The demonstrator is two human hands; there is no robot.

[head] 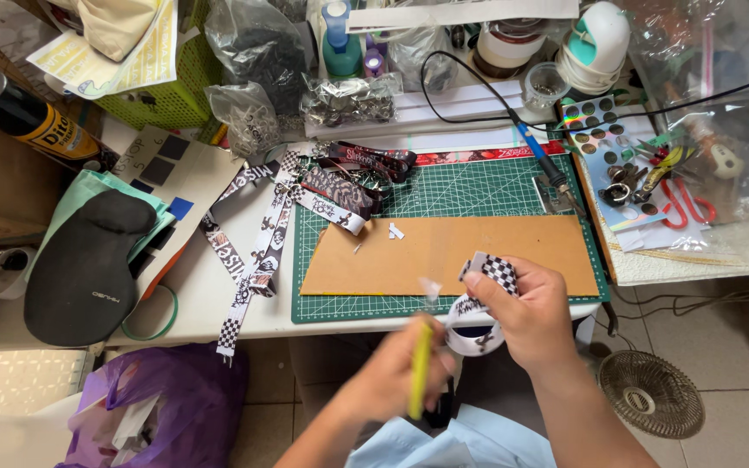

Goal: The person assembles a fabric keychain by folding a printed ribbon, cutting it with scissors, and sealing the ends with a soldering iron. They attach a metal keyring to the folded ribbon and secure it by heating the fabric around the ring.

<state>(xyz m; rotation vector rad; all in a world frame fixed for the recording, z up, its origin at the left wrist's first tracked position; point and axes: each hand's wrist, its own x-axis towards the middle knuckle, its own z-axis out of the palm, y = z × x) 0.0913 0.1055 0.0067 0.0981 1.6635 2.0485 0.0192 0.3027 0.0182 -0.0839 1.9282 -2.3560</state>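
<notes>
**Checkered lanyard strap held over the tabletop edge, yellow tool in the other hand**

The checkered strap (494,270) sat lower centre of the frame, just past the front edge of the tabletop (192,295). The right hand (526,316) was clamped on it, thumb and fingers pinching the black-and-white end, with the rest of the strap looping down below the hand. The left hand (396,377) was blurred, closed around a yellow tool (420,371) held near upright, its tip just beside the strap loop; what kind of tool it was couldn't be told. The hands were close together but not touching.

Right behind them, a brown cardboard sheet (444,253) lay on a green cutting mat (461,186), centre frame, with small white scraps (395,231) on the cardboard. Left of the mat, a bunch of printed lanyards (305,195) spread out, some hanging over the tabletop edge. A blue-handled soldering iron (541,160) rested at the mat's upper right, with its black cable running up. Red-handled scissors (682,204) and metal clips (621,184) lay at the right. A black wrist rest (88,269) sat at the left, with a green rubber ring (153,316) beside it. Bags of metal parts (348,97) were at top centre. A purple plastic bag (166,403) was on the floor at lower left, a small fan (652,392) on the floor at lower right.
</notes>
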